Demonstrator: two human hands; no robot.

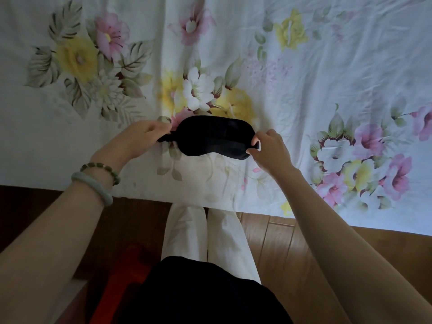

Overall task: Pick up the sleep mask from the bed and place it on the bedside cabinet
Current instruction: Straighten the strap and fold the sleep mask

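Observation:
A black sleep mask [214, 136] lies spread out over the flowered white sheet of the bed [304, 78], near its front edge. My left hand [140, 137] pinches the strap at the mask's left end. My right hand [268, 148] pinches the mask's right end between thumb and fingers. Whether the mask rests on the sheet or is just off it, I cannot tell. The bedside cabinet is not in view.
The bed's front edge runs across the middle of the view. Below it is a wooden floor [280, 242] and my legs in pale trousers [203, 230]. A dark wooden surface [35, 199] sits at the lower left, with something red [121, 265] beneath it.

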